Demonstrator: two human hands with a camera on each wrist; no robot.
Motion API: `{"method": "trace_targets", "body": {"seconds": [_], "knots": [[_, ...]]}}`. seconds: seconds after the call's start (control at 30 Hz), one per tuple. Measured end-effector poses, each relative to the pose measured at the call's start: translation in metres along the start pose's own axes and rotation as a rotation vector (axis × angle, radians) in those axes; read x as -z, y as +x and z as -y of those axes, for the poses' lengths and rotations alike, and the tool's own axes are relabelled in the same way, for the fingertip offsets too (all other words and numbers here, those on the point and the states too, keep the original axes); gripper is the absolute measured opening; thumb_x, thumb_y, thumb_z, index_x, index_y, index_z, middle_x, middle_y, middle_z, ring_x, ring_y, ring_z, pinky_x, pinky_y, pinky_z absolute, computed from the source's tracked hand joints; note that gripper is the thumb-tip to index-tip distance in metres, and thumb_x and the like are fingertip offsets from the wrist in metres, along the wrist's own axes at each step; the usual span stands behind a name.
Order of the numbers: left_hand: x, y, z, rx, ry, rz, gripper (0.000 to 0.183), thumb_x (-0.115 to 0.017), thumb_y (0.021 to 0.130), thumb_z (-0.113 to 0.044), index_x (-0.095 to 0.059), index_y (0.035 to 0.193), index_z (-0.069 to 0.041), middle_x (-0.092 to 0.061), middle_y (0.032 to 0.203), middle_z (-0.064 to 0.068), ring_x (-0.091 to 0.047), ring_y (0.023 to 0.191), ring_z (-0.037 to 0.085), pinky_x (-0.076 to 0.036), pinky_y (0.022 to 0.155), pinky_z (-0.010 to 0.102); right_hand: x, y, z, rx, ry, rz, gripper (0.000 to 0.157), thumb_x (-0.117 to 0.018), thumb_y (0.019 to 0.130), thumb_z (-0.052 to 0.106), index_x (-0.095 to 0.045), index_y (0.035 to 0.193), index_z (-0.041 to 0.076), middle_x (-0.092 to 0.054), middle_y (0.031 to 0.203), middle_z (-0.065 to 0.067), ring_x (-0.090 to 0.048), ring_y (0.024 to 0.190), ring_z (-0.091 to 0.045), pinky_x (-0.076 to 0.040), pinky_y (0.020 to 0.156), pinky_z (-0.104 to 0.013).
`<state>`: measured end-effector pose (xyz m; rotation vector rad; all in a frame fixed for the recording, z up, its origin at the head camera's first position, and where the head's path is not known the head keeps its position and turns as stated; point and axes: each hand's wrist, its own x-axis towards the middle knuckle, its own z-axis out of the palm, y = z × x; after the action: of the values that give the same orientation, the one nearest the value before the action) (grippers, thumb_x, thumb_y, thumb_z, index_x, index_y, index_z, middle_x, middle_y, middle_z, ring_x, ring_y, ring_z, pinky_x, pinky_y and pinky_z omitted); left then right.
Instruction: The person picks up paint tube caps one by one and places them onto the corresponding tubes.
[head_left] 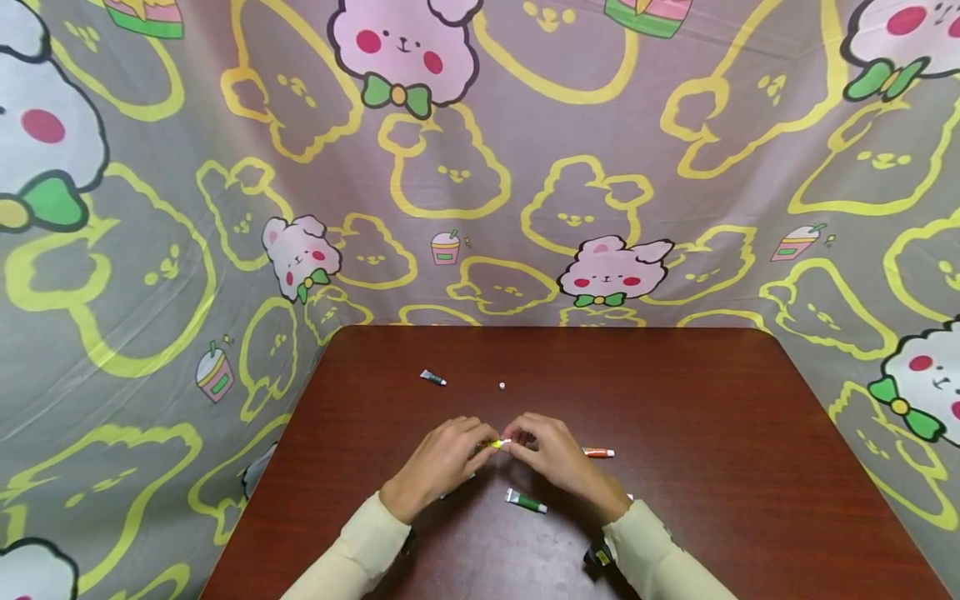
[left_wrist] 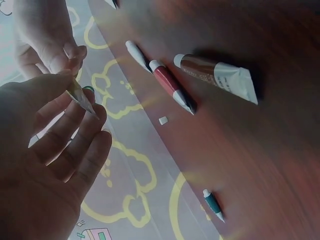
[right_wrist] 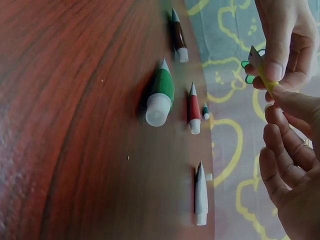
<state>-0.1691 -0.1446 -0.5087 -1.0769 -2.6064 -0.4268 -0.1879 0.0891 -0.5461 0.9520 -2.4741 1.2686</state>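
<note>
Between my two hands, above the table, is a small yellow paint tube. My left hand pinches the body of the tube between thumb and fingers; its flat silvery tail sticks out in the right wrist view. My right hand pinches the other end with thumb and index finger, where a bit of white shows. Its other fingers are loosely bent. A green paint tube lies on the table below the hands. To the right of my right hand lies an orange-red paint tube, partly hidden.
A dark teal tube and a loose white cap lie farther back on the brown table. The left wrist view also shows a brown tube and a red tube. A patterned cloth hangs behind the table.
</note>
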Motion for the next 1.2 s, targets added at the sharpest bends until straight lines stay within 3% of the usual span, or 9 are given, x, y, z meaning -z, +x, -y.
{"method": "trace_targets", "body": {"seconds": [0.27,0.53,0.77,1.03,1.2], "knots": [[-0.0009,-0.0038,-0.0007,-0.034,0.01,-0.034,0.011,-0.076,0.104,-0.027,-0.078,0.111,-0.02,-0.075,0.101,-0.006,-0.069,0.095,0.013,-0.059,0.087,0.036,-0.0021,-0.001,0.0007,-0.015,0.007,0.009,0.011,-0.086,0.093,0.018,-0.076,0.098,0.017,-0.075,0.089,0.007,-0.068,0.084,-0.001,-0.061,0.076,-0.027],[0.0006,-0.0022,-0.0011,-0.067,0.014,-0.09,0.011,-0.08,0.101,-0.026,-0.079,0.109,-0.019,-0.076,0.101,-0.008,-0.069,0.096,0.011,-0.058,0.09,0.035,-0.002,-0.0007,-0.0007,0.075,-0.016,-0.026,0.004,-0.079,0.099,0.017,-0.078,0.095,0.016,-0.076,0.088,0.008,-0.066,0.083,0.0,-0.06,0.074,-0.032],[-0.0026,-0.0022,-0.0024,-0.04,0.008,-0.135,0.013,-0.084,0.097,-0.024,-0.081,0.108,-0.017,-0.077,0.099,-0.007,-0.069,0.093,0.011,-0.059,0.086,0.034,-0.0041,-0.0018,-0.0001,0.043,0.045,-0.069,0.003,-0.079,0.099,0.015,-0.076,0.098,0.015,-0.076,0.088,0.008,-0.065,0.079,0.0,-0.056,0.068,-0.023],[-0.0056,-0.0035,-0.0006,-0.003,-0.02,-0.153,0.014,-0.083,0.098,-0.025,-0.081,0.109,-0.017,-0.078,0.101,-0.007,-0.07,0.095,0.011,-0.059,0.086,0.034,-0.0033,-0.0022,0.0028,0.041,0.083,-0.071,0.014,-0.085,0.093,0.009,-0.077,0.104,0.013,-0.08,0.094,0.004,-0.072,0.084,-0.005,-0.063,0.075,-0.034],[-0.0078,-0.0036,-0.0001,-0.005,-0.034,-0.175,0.014,-0.083,0.097,-0.023,-0.081,0.11,-0.017,-0.078,0.101,-0.007,-0.069,0.094,0.011,-0.058,0.083,0.033,-0.0029,-0.0022,0.0032,-0.028,0.1,-0.066,0.007,-0.083,0.096,0.014,-0.078,0.102,0.014,-0.081,0.091,0.003,-0.072,0.08,-0.006,-0.06,0.069,-0.028]]}}
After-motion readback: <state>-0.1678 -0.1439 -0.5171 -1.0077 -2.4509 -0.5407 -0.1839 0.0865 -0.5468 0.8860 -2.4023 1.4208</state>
